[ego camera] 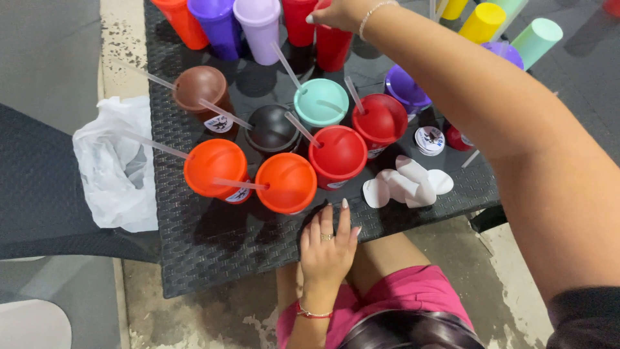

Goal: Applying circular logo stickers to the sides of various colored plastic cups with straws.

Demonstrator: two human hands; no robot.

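My right hand [337, 13] reaches across the black woven table [213, 249] to the back row and closes over the top of a lidless red cup [334, 46]. My left hand [326, 249] rests flat on the table's near edge, holding nothing, just in front of an orange lidded cup [286, 183] and a red lidded cup [338, 155]. Around them stand more lidded cups with clear straws: orange [215, 167], black [271, 128], brown [201, 87], mint [321, 101] and another red [381, 119].
Orange [183, 22], purple [219, 27] and lilac [258, 29] cups line the back. Yellow [481, 22] and mint [536, 40] cups lie at the far right. White sticker backings [407, 184] and a round sticker [429, 140] lie near the front edge. A white plastic bag [116, 168] sits left.
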